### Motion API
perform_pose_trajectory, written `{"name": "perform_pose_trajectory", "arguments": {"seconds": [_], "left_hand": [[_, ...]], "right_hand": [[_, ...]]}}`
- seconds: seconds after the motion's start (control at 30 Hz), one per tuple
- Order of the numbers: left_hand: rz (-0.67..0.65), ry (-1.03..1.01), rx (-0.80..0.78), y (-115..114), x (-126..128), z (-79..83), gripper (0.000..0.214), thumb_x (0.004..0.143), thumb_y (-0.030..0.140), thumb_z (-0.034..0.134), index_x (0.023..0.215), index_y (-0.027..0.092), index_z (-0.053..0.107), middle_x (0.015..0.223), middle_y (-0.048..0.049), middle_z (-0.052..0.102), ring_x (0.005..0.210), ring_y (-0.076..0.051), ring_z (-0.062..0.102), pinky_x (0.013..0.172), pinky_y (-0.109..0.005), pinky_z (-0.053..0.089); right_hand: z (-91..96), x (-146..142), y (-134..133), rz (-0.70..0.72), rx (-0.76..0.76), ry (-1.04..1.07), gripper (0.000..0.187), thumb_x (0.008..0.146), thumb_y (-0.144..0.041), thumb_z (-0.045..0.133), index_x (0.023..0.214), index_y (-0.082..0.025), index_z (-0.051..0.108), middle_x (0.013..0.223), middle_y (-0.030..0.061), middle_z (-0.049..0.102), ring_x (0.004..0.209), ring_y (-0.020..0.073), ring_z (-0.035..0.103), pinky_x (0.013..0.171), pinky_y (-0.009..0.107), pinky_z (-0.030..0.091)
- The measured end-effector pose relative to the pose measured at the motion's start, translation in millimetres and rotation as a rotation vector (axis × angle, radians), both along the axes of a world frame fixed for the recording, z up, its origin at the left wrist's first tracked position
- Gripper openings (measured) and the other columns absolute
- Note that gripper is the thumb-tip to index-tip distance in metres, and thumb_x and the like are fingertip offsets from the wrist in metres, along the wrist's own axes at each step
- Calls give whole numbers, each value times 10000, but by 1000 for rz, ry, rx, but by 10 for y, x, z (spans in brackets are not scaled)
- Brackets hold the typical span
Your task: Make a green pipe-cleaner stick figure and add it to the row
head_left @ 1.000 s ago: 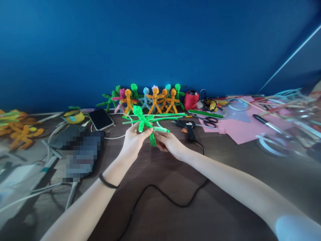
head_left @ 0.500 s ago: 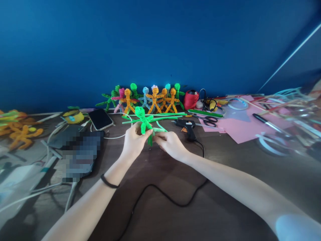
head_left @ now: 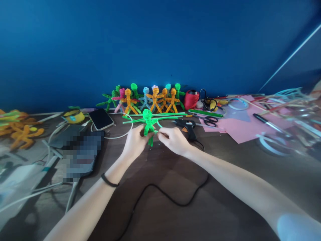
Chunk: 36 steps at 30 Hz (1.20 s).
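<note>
A bright green pipe-cleaner figure point(head_left: 147, 121) with a round head and short limbs is held over the table. My left hand point(head_left: 136, 140) is closed around its lower body from the left. On the other side my right hand point(head_left: 173, 139) pinches a green strand at the figure's lower right, its fingertips just beside the leg. Behind the hands lie several loose green pipe cleaners point(head_left: 173, 115). Finished-looking figures in orange, green, pink and blue lean against the wall, among them an orange figure point(head_left: 155, 97).
A black glue gun point(head_left: 188, 126) with a trailing cord lies right of my hands, near scissors point(head_left: 210, 121) and pink paper point(head_left: 240, 130). A phone point(head_left: 101, 119), a dark pixelated device point(head_left: 84, 155) and white cables lie left. Orange figures point(head_left: 26, 135) are at the far left.
The green figure has moved slightly right and down and now stands more upright. My right hand has shifted a little to the right, with its fingers drawn away from the left hand's.
</note>
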State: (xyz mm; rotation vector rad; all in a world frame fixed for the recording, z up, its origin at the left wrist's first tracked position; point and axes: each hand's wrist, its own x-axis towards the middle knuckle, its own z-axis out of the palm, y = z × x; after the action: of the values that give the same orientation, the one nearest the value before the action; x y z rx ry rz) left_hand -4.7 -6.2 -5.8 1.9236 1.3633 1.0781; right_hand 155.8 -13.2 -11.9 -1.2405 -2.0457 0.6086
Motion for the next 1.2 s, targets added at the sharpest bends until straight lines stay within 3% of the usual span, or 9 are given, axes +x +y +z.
{"name": "perform_pose_trajectory", "arguments": {"seconds": [0.13,0.3,0.43,0.63,0.73,0.93,1.07,1.2], "left_hand": [[-11,-9,-31,1,6,5,183,702,298,604,804,156,657,716,-11,655,688,-182,581,642,-270,438],[2,-52,-72,-10,30,43,171,642,284,647,742,147,637,638,17,611,624,-156,539,583,-252,423],[-24,-95,-101,-20,44,54,201,623,268,665,781,146,645,676,14,626,648,-158,545,602,-255,430],[-40,-139,-110,-11,41,21,224,634,256,667,832,153,642,733,6,638,676,-159,551,628,-262,439],[-31,-161,-108,-13,49,22,224,620,251,681,818,157,634,736,8,643,683,-161,563,631,-262,445],[-18,-250,-124,-2,50,-9,266,625,234,670,874,156,613,813,-8,658,761,-180,594,711,-296,470],[-12,-291,-115,18,35,-35,253,630,244,678,860,160,619,836,-16,668,782,-188,608,738,-312,476],[-10,-297,-100,32,22,-47,252,624,247,697,849,169,615,826,-11,669,772,-180,612,732,-306,480]], "right_hand": [[4,16,18,-2,8,20,187,807,-236,450,632,-178,477,546,-29,436,514,92,383,543,231,263],[-49,33,65,48,-33,294,84,799,-270,496,765,-194,487,662,-10,518,601,118,457,575,243,339],[-85,30,113,76,-123,455,57,781,-234,515,760,-190,485,705,-5,526,624,115,462,580,248,364],[-94,7,124,53,-158,524,61,765,-213,536,746,-190,483,712,-2,540,627,112,477,580,248,377],[-92,9,102,41,-107,469,56,780,-226,519,753,-185,491,717,6,565,635,119,507,589,250,383],[-98,36,49,13,150,164,114,831,-250,454,854,-186,546,820,45,628,727,156,578,663,263,406],[-129,55,41,80,171,35,198,820,-251,477,997,-184,535,977,82,644,849,201,611,710,285,422],[-128,66,52,75,107,25,203,829,-246,465,1012,-188,530,987,88,657,879,224,623,733,309,426]]}}
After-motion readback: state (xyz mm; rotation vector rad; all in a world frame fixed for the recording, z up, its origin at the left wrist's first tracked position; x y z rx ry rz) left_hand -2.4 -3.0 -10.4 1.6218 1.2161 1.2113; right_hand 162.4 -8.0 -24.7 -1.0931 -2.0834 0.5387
